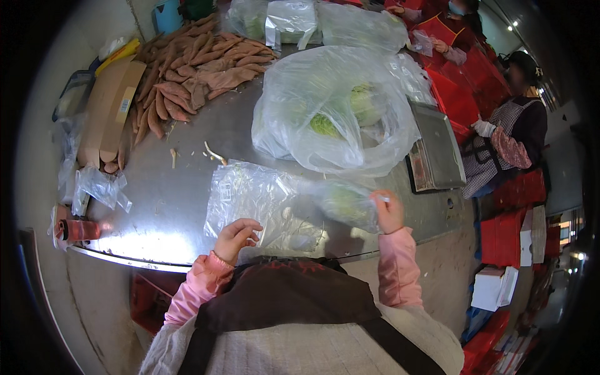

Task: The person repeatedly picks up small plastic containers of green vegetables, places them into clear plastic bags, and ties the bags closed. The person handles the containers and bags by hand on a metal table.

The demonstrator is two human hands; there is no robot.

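Observation:
My right hand [389, 211] grips the gathered end of a clear plastic bag [349, 204] with a pale green vegetable inside, blurred. The bag is over the metal table near its front edge. My left hand [238, 239] holds nothing, its fingers slightly curled and apart, at the near side of a stack of flat clear plastic bags [253, 201]. A label with a printed code is on that stack. Beyond both hands stands a large translucent plastic sack [300, 89] with green cabbage-like heads [368, 103] showing through its opening.
Sweet potatoes [178, 84] are heaped at the back left beside a cardboard box [110, 108]. A red-tinted bottle [79, 230] lies at the left edge. A weighing scale [436, 150] stands to the right. Co-workers [511, 122] are near red crates [504, 236].

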